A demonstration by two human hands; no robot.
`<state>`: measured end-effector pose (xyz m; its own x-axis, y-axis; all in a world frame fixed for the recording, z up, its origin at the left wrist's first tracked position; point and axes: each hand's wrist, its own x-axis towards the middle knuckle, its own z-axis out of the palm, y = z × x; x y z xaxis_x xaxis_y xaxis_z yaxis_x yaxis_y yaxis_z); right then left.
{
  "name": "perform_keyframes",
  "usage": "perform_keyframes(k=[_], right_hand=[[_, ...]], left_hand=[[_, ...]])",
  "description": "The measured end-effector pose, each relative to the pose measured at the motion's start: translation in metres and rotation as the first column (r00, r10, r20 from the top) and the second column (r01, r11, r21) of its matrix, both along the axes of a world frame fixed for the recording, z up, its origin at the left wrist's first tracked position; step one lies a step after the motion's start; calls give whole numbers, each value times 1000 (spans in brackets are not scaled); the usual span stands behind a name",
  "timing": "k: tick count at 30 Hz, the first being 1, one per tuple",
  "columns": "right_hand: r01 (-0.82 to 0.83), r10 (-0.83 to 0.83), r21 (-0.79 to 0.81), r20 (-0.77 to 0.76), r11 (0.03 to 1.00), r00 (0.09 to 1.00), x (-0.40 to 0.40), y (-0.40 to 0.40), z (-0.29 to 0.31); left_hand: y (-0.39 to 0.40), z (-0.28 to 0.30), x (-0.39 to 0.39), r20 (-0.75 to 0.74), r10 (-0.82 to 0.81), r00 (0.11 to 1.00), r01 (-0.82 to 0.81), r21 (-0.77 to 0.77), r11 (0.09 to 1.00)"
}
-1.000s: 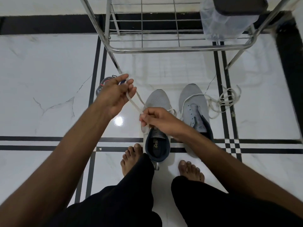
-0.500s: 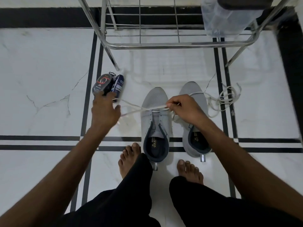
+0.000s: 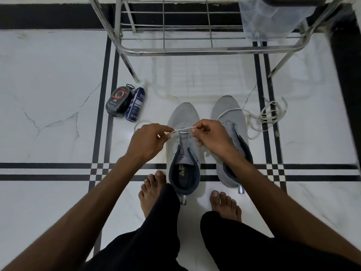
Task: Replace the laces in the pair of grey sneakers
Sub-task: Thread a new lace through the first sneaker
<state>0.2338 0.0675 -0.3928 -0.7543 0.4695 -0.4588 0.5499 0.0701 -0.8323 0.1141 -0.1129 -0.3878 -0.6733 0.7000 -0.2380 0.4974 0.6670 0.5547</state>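
The left grey mesh sneaker with a dark navy collar stood on the white marble floor with black inlay stripes, toe pointing away from the person, heel just beside the bare feet. A short stretch of white flat lace ran across its lowest eyelets, pulled taut between both hands. The left hand pinched one end of that lace between thumb and fingertips just to the left of this sneaker; the right hand pinched the other end just above the sneaker's right eyelet row, its remaining fingers curled. A pale logo mark and a line of print showed on the dark insole, too small to read.

Touching this sneaker's right side stood the matching right grey sneaker, partly covered by the right wrist. A loose white lace trailed over its toe and lay in a tangled heap on the floor further right.

Up and to the left of the left sneaker lay a black oval shoe-polish pack with a red ring graphic, touching a dark blue cylindrical can with white label text; neither label could be read. Beyond the sneaker's toe stood a chrome wire rack, with a clear plastic bag on its right end.
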Motion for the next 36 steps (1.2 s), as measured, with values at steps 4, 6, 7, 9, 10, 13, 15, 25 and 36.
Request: perform_keyframes(k=[4, 6, 7, 9, 10, 13, 15, 25, 36], right_hand=[[-207, 171, 211, 179, 955, 969, 2, -13, -17], [-316, 254, 251, 249, 915, 935, 1, -21, -23], [-340, 269, 268, 268, 902, 925, 1, -24, -24], [-349, 269, 306, 275, 886, 923, -1, -26, -28], [-343, 264, 317, 266, 884, 927, -2, -27, -30], [-335, 265, 348, 232, 876, 936, -3, -30, -31], [-316, 258, 350, 202, 882, 945, -3, -32, -30], [-347, 191, 494, 339, 798, 921, 3, -36, -26], [-54, 14, 155, 248, 987, 969, 6, -10, -19]], left_hand=[[2, -11, 9, -95, -19, 995, 16, -36, 999], [5, -15, 12, -117, -29, 993, 20, -75, 997], [7, -17, 13, -122, -48, 991, 35, -105, 994], [12, -17, 16, -126, -84, 988, 65, -149, 987], [14, -17, 17, -125, -94, 988, 74, -152, 986], [17, -16, 20, -126, -108, 986, 97, -90, 991], [20, -16, 20, -87, -140, 986, 139, -26, 990], [43, -20, 7, -17, -225, 974, 219, -177, 960], [52, -27, 12, -23, -164, 986, 155, -220, 963]])
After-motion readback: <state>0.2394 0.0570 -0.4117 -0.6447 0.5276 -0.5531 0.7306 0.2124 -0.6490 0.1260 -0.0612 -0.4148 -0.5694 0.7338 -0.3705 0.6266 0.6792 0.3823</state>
